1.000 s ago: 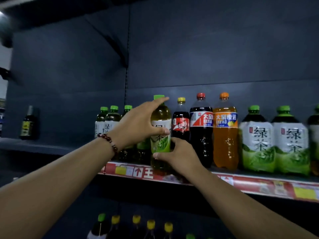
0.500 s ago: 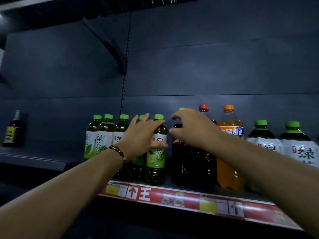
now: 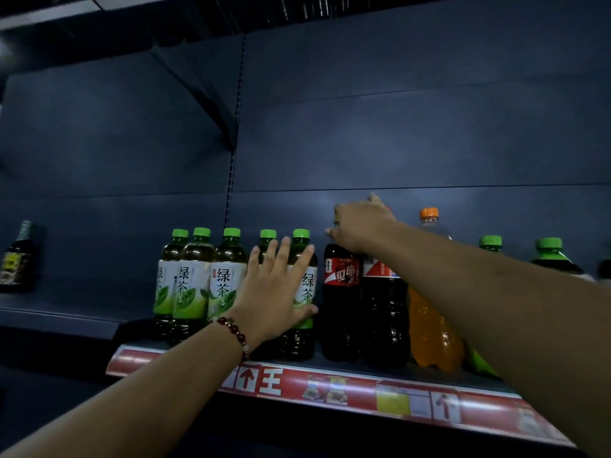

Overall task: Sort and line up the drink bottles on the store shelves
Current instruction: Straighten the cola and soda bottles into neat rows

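Several small green-tea bottles (image 3: 195,285) with green caps stand in a row on the shelf (image 3: 330,388). My left hand (image 3: 274,292) lies flat with straight fingers against the rightmost green-tea bottle (image 3: 305,289) and the one beside it. Just right of them stands a small cola bottle (image 3: 340,292); my right hand (image 3: 360,226) curls over its top and hides the cap. A large cola bottle (image 3: 383,309) and an orange soda bottle (image 3: 429,325) follow on the right, partly behind my right forearm.
Two large green-capped tea bottles (image 3: 491,242) stand farther right, mostly hidden by my arm. A lone dark bottle (image 3: 16,259) stands at the far left, with bare shelf between it and the tea row. An upper shelf bracket (image 3: 211,104) slants overhead.
My left hand has let go of the green-tea bottle, which now stands in the row, and lies flat on it. My right hand has settled onto the small cola bottle's top.
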A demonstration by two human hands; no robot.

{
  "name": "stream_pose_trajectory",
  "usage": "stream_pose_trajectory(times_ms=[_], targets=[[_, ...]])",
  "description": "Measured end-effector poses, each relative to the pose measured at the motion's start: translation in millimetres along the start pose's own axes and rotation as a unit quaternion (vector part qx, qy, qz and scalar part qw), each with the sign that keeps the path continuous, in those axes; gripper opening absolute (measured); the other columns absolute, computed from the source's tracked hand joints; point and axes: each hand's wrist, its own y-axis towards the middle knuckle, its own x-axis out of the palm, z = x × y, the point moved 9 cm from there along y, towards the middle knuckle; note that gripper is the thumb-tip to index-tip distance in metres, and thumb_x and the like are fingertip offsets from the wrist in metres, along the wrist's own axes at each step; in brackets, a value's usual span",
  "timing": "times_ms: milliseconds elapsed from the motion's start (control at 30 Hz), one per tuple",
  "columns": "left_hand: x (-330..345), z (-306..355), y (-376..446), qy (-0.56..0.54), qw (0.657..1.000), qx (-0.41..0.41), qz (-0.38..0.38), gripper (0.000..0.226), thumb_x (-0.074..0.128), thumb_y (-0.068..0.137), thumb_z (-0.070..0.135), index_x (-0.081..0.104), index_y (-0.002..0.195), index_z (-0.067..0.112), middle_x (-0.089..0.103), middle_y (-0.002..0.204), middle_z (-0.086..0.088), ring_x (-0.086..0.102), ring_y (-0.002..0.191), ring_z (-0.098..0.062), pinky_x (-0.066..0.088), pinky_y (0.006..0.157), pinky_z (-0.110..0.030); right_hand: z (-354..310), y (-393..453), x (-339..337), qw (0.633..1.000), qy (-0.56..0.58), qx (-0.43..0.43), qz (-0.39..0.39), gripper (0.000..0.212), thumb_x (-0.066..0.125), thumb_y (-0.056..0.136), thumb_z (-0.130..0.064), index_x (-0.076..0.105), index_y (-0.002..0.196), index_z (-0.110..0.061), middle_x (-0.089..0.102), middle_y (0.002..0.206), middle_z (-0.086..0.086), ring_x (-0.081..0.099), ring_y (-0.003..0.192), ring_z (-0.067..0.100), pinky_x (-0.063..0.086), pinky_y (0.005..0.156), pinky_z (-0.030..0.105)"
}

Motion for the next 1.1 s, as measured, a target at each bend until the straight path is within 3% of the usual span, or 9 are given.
stream_pose_trajectory(times_ms=[133, 267, 333, 467, 567, 667, 800, 967, 1100], targets=[[-7.5, -1.7, -9.6, -0.020, 0.999, -0.026, 0.017, 0.092, 0.035, 0.089, 0.073, -0.015, 0.153, 0.030, -0.009, 0.163, -0.012, -0.007, 0.150, -0.030, 0.002, 0.121, -0.053, 1.9, -12.6, -16.1, 0.993, 0.105, 0.011, 0.049, 0.041, 0.058, 0.093, -0.043, 0.048, 0.121, -0.014, 0.057, 0.125, 0.011, 0.053, 0.114, 0.032, 0.042, 0.094, 0.042], [-37.8, 4.0, -23.9, -0.135, 0.983, -0.056, 0.108, 0.085, 0.043, 0.088, 0.070, 0.014, 0.154, 0.026, 0.026, 0.158, -0.003, 0.022, 0.145, -0.020, 0.022, 0.119, -0.043, 2.5, -37.3, -30.9, 0.969, 0.243, 0.020, 0.045, 0.050, 0.067, 0.089, -0.035, 0.049, 0.132, -0.016, 0.049, 0.132, 0.009, 0.053, 0.109, 0.024, 0.043, 0.085, 0.033], [-48.5, 11.2, -29.0, -0.252, 0.957, -0.068, 0.129, 0.085, 0.053, 0.084, 0.070, 0.023, 0.151, 0.028, 0.042, 0.146, 0.006, 0.038, 0.133, -0.012, 0.035, 0.110, -0.036, -3.9, -58.1, -43.9, 0.962, 0.266, -0.005, 0.061, 0.047, 0.070, 0.088, -0.034, 0.055, 0.129, -0.018, 0.048, 0.126, 0.005, 0.052, 0.103, 0.019, 0.043, 0.085, 0.031], [-54.2, 37.0, -37.5, -0.469, 0.878, -0.069, 0.072, 0.071, 0.071, 0.073, 0.066, 0.037, 0.131, 0.046, 0.059, 0.119, 0.021, 0.058, 0.106, 0.001, 0.052, 0.088, -0.031, -23.0, -109.2, -63.3, 0.957, 0.261, -0.083, 0.100, 0.040, 0.070, 0.088, -0.030, 0.058, 0.125, -0.024, 0.043, 0.112, -0.007, 0.049, 0.099, 0.011, 0.043, 0.078, 0.020], [-67.0, 45.5, -52.3, -0.505, 0.857, -0.072, 0.078, 0.064, 0.077, 0.073, 0.056, 0.039, 0.124, 0.044, 0.062, 0.110, 0.019, 0.060, 0.095, 0.005, 0.052, 0.076, -0.018, -25.8, -144.1, -75.4, 0.945, 0.265, -0.121, 0.148, 0.041, 0.068, 0.089, -0.028, 0.056, 0.128, -0.028, 0.040, 0.109, -0.014, 0.047, 0.094, 0.004, 0.036, 0.069, 0.009], [-87.4, 50.8, -75.1, -0.552, 0.821, -0.079, 0.123, 0.060, 0.081, 0.073, 0.046, 0.045, 0.121, 0.040, 0.062, 0.107, 0.022, 0.058, 0.096, 0.011, 0.044, 0.073, -0.005, -12.1, -177.9, -80.7, 0.922, 0.326, -0.119, 0.173, 0.052, 0.067, 0.090, -0.033, 0.048, 0.138, -0.032, 0.046, 0.115, -0.018, 0.048, 0.103, -0.002, 0.039, 0.083, 0.010], [-92.1, 46.9, -119.5, -0.671, 0.708, -0.162, 0.150, 0.048, 0.080, 0.075, 0.036, 0.054, 0.115, 0.034, 0.068, 0.102, 0.015, 0.063, 0.093, 0.007, 0.048, 0.072, -0.008, 10.8, -224.9, -46.3, 0.895, 0.434, -0.042, 0.096, 0.068, 0.067, 0.082, -0.049, 0.038, 0.143, -0.043, 0.048, 0.130, -0.023, 0.047, 0.118, -0.007, 0.041, 0.101, 0.020], [-57.6, 76.2, -178.5, -0.787, 0.561, -0.242, 0.091, 0.057, 0.079, 0.063, 0.042, 0.060, 0.112, 0.021, 0.075, 0.097, 0.003, 0.073, 0.089, -0.017, 0.059, 0.069, -0.036, -5.1, -294.9, 34.7, 0.855, 0.512, -0.018, -0.078, 0.075, 0.075, 0.070, -0.057, 0.040, 0.137, -0.051, 0.056, 0.123, -0.032, 0.052, 0.112, -0.015, 0.044, 0.093, 0.012], [-26.9, 113.4, -226.6, -0.790, 0.551, -0.266, 0.031, 0.051, 0.073, 0.063, 0.040, 0.062, 0.108, 0.018, 0.075, 0.090, 0.000, 0.073, 0.081, -0.017, 0.057, 0.060, -0.029, -12.5, -352.0, 87.8, 0.809, 0.566, 0.040, -0.153, 0.063, 0.082, 0.073, -0.044, 0.046, 0.122, -0.058, 0.061, 0.107, -0.034, 0.063, 0.096, -0.009, 0.048, 0.074, 0.011]])
